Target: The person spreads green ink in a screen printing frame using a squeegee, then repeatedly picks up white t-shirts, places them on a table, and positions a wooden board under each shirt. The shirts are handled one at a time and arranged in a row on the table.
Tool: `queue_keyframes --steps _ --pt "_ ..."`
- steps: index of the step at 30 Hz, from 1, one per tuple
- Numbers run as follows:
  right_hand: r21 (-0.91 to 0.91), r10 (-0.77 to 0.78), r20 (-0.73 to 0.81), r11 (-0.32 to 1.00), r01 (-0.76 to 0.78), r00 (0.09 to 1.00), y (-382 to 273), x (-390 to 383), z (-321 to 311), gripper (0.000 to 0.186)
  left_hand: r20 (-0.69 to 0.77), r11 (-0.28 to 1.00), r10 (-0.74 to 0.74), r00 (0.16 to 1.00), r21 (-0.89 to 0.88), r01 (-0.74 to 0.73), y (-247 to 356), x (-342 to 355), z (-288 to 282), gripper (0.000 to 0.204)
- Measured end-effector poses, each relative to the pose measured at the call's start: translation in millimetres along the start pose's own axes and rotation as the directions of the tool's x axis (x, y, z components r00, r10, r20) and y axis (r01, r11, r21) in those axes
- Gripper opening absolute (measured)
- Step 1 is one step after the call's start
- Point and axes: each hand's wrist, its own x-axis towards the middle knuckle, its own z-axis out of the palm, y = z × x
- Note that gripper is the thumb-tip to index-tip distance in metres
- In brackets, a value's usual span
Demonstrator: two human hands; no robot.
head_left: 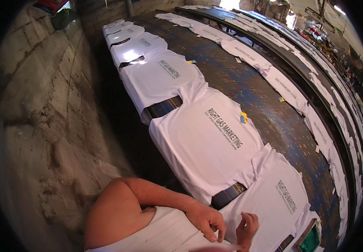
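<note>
My left hand [206, 218] is in front of my white top at the lower middle. Its fingers bend downward, loosely apart, and nothing shows in them. To its right my right hand [247, 229] is raised, fingers loosely curled with gaps between them, holding nothing I can see. Both hands are nearest to a white T-shirt [269, 193] with dark lettering across it, spread flat on the long table. Beyond it lies another printed white T-shirt [198, 143]. By the lower right edge sits a framed screen [310, 238] with a green face, partly cut off.
More printed white shirts [160, 75] run in a row along the dark, paint-speckled table [215, 71]. Another row of white shirts [282, 84] lies along its far side. A rough block wall [43, 105] stands at the left. Further long tables extend at the right.
</note>
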Motion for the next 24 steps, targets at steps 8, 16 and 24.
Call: queue_keyframes --steps 8,16,24 --pt "0.135 0.038 0.006 0.99 -0.039 0.999 -70 110 108 0.028 -0.04 0.998 -0.027 0.999 -0.052 0.025 18 -117 -78 0.038" --pt "0.229 0.041 0.125 0.971 -0.069 0.991 -129 166 170 0.035 0.023 0.995 -0.068 0.997 -0.071 0.07 43 -195 -119 0.038" --pt "0.25 -0.094 0.134 0.966 0.058 0.986 -121 185 194 0.019 -0.114 0.998 -0.056 0.992 0.001 0.057 55 -219 -110 0.038"
